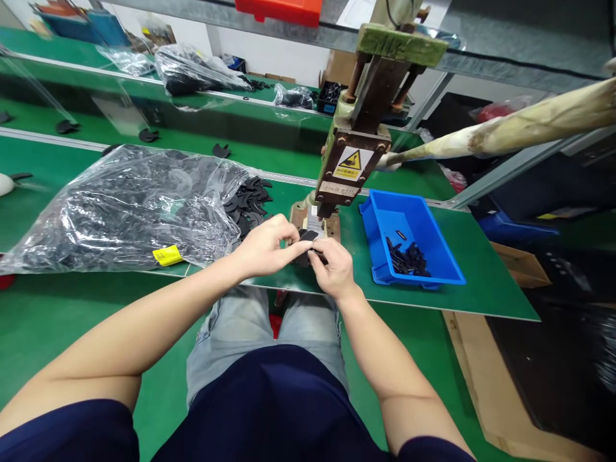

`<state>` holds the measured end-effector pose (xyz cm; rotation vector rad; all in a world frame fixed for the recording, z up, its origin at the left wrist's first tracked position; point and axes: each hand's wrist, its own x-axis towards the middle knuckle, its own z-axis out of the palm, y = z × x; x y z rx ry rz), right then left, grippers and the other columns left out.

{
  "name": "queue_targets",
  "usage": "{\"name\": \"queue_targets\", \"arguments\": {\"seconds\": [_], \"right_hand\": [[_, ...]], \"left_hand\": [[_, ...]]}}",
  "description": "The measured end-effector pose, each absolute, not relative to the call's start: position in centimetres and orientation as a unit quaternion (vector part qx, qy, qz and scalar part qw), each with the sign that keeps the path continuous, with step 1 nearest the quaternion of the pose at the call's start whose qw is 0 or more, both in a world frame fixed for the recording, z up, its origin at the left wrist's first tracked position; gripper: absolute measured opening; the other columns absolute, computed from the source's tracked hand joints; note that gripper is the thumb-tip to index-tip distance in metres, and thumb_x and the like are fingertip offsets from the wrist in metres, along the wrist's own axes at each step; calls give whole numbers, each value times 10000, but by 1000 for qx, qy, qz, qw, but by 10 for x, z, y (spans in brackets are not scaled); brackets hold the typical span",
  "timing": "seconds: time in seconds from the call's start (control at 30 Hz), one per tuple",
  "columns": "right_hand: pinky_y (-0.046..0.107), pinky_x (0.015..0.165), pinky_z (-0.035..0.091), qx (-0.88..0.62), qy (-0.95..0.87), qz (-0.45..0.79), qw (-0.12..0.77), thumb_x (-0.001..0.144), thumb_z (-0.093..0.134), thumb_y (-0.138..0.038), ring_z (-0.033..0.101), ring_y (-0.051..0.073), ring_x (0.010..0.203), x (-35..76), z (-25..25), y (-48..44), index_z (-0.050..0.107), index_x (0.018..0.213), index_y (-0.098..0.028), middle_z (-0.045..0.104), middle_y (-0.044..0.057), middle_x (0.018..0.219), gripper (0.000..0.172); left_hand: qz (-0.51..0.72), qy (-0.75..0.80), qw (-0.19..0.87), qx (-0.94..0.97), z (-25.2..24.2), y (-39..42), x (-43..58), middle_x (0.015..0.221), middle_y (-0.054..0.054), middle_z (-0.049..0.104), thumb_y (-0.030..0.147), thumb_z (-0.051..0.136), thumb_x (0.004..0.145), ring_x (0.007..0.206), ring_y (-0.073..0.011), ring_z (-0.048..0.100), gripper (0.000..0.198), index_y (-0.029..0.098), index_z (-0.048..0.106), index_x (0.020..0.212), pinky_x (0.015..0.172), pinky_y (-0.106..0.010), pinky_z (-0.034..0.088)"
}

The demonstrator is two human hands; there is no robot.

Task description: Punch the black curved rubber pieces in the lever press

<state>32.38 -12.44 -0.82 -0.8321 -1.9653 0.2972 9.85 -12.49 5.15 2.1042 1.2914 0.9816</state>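
Both hands meet in front of a hand press (349,154) with a yellow warning label. My left hand (269,247) is closed on a small black plastic part (308,236), thumb stretched toward the right hand. At the part's right end, my right hand (333,266) pinches it between thumb and fingers. Its lower side is partly hidden by the fingers. Just behind the fingertips is the press's metal fixture (315,221). Left of the hands, loose black curved parts (248,205) spill from a clear plastic bag (129,205).
A blue bin (409,237) with several small black pieces stands to the right of the press. The press's long lever (505,131) reaches out to the upper right. Behind the bench runs a green conveyor (187,131) carrying scattered black parts. Cardboard (500,385) is at the lower right.
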Motion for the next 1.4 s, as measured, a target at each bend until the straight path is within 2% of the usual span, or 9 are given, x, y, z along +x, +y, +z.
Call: {"name": "queue_targets", "arguments": {"seconds": [0.2,0.4,0.5,0.8,0.93,1.07,1.17,1.27,1.4], "right_hand": [[404,887,623,-342,-790,137,490,1000,643,-273,747,209,969,324,-10,-131,723,1068,-240,791,74,1015,110],[401,913,637,-367,-754,169,518,1011,645,-285,754,203,998,322,-11,-128,720,1117,-250,788,71,1054,135],[415,951,645,-382,-744,185,515,1002,665,-300,749,214,1065,327,-12,-124,700,1255,-258,766,94,1172,258],[451,1012,619,-417,-729,231,491,993,643,-210,699,232,1153,394,-14,-162,673,1303,-280,708,97,1180,319],[415,991,622,-438,-737,198,476,987,649,-197,710,220,1145,427,-4,-178,688,1282,-291,731,82,1167,312],[418,1012,610,-509,-716,122,462,993,663,-272,728,223,1129,479,10,-171,728,1194,-288,749,77,1172,212],[441,1003,612,-593,-714,78,365,989,661,-420,741,250,1110,530,18,-143,740,1181,-275,763,88,1208,254],[472,1023,609,-642,-741,105,166,942,667,-509,736,306,1165,573,20,-101,718,1271,-231,750,142,1324,434],[393,962,611,-633,-762,133,-33,700,889,-539,773,311,1115,587,17,-57,705,1311,-220,796,145,1246,713]], "left_hand": [[336,457,390,725,38,-115,105,754,7,530,539,683,969,704,-136,520,497,198,529,642,674,-286,438],[381,449,596,546,33,-116,110,833,11,662,630,873,808,699,-130,632,537,198,624,1009,622,-256,515],[346,439,658,504,24,-103,104,771,0,672,636,893,792,613,-122,637,549,174,639,948,546,-243,531],[378,661,554,336,10,58,84,693,-53,695,256,896,878,515,-125,657,283,139,639,862,512,-217,576],[419,670,509,342,23,132,91,827,-88,727,268,763,991,644,-137,720,190,102,687,1044,630,-230,634],[423,697,455,357,18,155,90,846,-96,698,298,775,963,727,-195,726,232,108,689,1064,651,-284,625],[421,695,427,397,10,137,85,791,-59,671,310,772,955,733,-179,680,183,156,681,916,669,-266,575],[407,670,393,481,11,94,79,739,-30,655,469,702,995,690,-156,605,363,184,664,772,658,-253,494],[352,606,307,644,13,11,77,720,-28,659,604,506,1055,712,-182,590,545,201,683,734,675,-287,429]]}}
